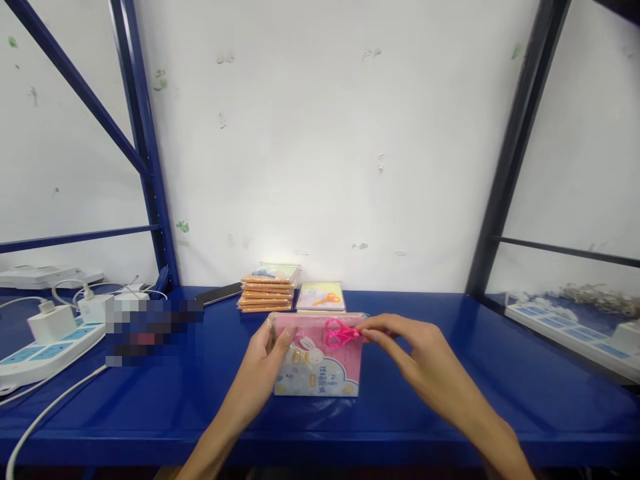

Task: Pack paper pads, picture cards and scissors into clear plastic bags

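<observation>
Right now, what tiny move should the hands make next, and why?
I'd probably slide the pink scissors slightly down across the bunny pack: the right hand pinches the end away from the finger loops, near the pack's upper right corner, while the left hand holds its left side.

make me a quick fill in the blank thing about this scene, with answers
The right hand has its fingertips at the scissors, which are ____.
The left hand grips the packet, whose cover shows a white ____.
The tabletop is ____.
On the shorter stack behind, the scissors pictured or packed are ____.

Missing words: pink; rabbit; blue; orange.
</observation>
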`<state>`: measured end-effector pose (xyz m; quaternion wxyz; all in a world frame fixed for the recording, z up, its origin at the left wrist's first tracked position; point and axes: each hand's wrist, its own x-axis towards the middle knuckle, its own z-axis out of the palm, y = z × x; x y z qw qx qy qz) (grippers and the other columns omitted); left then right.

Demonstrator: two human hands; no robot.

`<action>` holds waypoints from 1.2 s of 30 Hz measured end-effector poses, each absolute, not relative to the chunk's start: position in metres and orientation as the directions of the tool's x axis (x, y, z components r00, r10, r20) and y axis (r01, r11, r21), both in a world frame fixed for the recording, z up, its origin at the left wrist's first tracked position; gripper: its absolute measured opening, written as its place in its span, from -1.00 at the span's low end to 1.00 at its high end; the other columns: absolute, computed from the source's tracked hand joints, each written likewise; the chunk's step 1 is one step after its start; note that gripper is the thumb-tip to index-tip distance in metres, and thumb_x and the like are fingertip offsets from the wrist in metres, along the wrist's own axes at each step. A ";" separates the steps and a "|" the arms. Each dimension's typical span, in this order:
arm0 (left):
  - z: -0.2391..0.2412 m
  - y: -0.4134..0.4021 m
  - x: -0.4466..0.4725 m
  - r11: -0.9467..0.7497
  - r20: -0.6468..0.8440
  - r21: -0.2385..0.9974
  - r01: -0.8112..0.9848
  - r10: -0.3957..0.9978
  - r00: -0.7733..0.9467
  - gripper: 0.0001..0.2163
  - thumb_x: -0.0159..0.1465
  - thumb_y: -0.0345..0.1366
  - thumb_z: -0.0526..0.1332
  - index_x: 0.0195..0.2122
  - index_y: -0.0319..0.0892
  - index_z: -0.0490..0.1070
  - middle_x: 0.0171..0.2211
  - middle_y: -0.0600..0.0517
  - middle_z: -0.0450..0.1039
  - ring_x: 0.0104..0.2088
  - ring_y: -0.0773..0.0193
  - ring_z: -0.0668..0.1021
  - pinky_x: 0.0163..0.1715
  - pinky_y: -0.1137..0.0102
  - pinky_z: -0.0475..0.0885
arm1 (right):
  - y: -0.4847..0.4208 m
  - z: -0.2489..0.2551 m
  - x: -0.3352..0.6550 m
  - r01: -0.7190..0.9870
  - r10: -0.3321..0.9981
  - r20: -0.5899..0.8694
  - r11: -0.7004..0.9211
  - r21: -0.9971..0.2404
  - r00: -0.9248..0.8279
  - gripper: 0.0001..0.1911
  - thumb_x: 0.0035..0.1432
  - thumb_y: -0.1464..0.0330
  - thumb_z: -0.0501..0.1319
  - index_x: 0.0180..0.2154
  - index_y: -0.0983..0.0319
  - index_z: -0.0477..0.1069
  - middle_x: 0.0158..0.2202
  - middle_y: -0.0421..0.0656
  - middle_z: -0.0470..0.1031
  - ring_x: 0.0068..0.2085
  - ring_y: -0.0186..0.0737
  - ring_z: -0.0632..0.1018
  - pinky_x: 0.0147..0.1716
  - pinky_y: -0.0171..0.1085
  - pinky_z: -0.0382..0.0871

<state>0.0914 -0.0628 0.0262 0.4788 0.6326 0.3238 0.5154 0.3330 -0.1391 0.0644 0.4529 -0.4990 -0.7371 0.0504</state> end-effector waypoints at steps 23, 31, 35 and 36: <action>0.029 -0.063 0.084 -0.297 0.327 0.945 -0.138 0.817 0.475 -0.71 0.32 -0.18 0.34 0.04 -0.11 0.45 0.12 -0.06 0.57 0.11 0.07 0.58 0.08 0.29 0.47 | -0.128 0.054 0.323 0.750 0.491 0.871 0.568 -0.339 0.021 -0.85 0.36 0.42 0.26 -0.13 0.11 0.60 -0.20 -0.25 0.68 -0.19 -0.23 0.62 -0.17 -0.25 0.48; 0.031 -0.064 0.085 -0.300 0.341 0.940 -0.164 0.803 0.488 -0.68 0.32 -0.20 0.34 0.08 -0.09 0.44 0.15 -0.02 0.54 0.17 0.06 0.54 0.16 0.24 0.45 | -0.126 0.055 0.327 0.788 0.514 0.853 0.562 -0.252 -0.094 -0.84 0.36 0.45 0.25 -0.10 0.14 0.58 -0.19 -0.24 0.66 -0.18 -0.24 0.59 -0.15 -0.25 0.45; 0.030 -0.062 0.086 -0.307 0.350 0.937 -0.169 0.798 0.491 -0.70 0.31 -0.21 0.34 0.05 -0.09 0.46 0.17 -0.03 0.53 0.18 0.03 0.53 0.14 0.20 0.47 | -0.126 0.054 0.327 0.819 0.495 0.851 0.554 -0.152 -0.177 -0.84 0.38 0.45 0.23 -0.08 0.17 0.57 -0.20 -0.21 0.65 -0.20 -0.21 0.53 -0.20 -0.23 0.44; 0.030 -0.062 0.086 -0.309 0.350 0.937 -0.165 0.798 0.490 -0.70 0.31 -0.21 0.34 0.05 -0.09 0.47 0.17 -0.03 0.53 0.18 0.02 0.53 0.14 0.20 0.47 | -0.126 0.055 0.328 0.822 0.496 0.848 0.552 -0.143 -0.185 -0.84 0.38 0.45 0.23 -0.08 0.17 0.57 -0.21 -0.21 0.64 -0.21 -0.20 0.51 -0.22 -0.23 0.43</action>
